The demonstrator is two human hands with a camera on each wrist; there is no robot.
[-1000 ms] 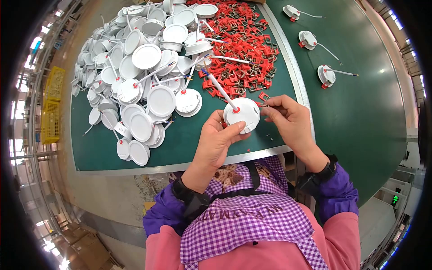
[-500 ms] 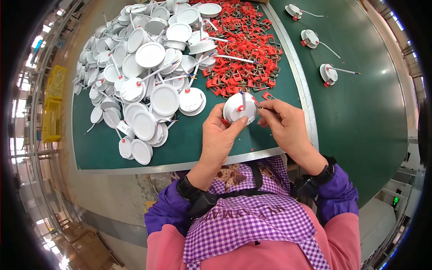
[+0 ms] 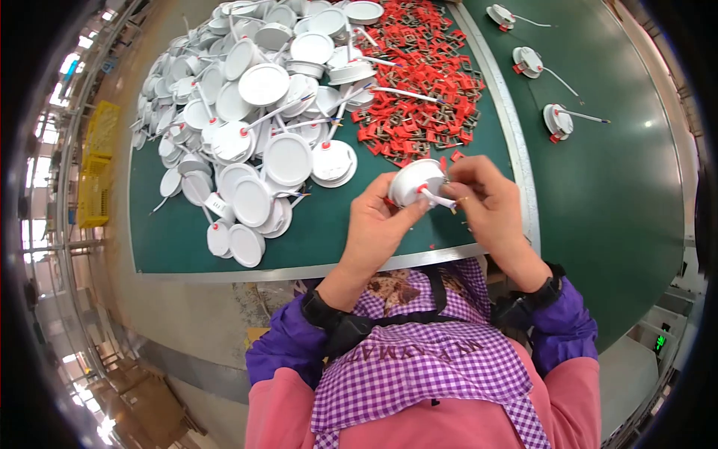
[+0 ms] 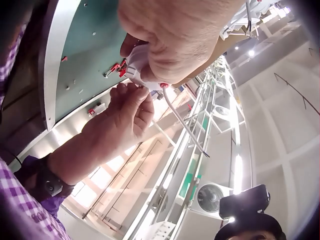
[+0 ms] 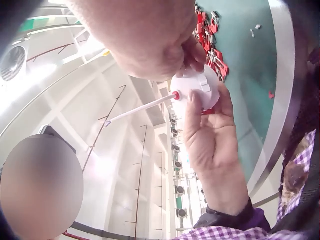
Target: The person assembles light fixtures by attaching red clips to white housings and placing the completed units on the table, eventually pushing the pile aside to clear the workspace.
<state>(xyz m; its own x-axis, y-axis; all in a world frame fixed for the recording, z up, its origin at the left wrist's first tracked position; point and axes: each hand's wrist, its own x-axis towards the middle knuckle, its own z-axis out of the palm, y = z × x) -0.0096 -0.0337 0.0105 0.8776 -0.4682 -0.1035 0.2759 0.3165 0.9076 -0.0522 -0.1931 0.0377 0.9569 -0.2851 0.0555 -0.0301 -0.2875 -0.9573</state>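
A round white lamp [image 3: 413, 182] is tilted between both hands near the table's front edge, its white cable pointing to the right. The left hand [image 3: 380, 224] grips its left side, with thumb on the back and fingers around the rim. At its right side the right hand [image 3: 490, 206] pinches with thumb and forefinger; a red bit shows beside those fingertips, and what they hold is mostly hidden. In the right wrist view the lamp [image 5: 195, 86] shows a red part under the left hand's [image 5: 212, 135] fingers.
White lamps with cables [image 3: 288, 159] are heaped at the left. Red clips with metal springs [image 3: 419, 75] lie piled behind the hands. Several lamps [image 3: 558, 122] stand on the green surface at the right, past a metal strip [image 3: 511, 135].
The lamp has tilted in the left hand, and its cable has swung from pointing up and away to the right. The right hand stays at the lamp's right side.
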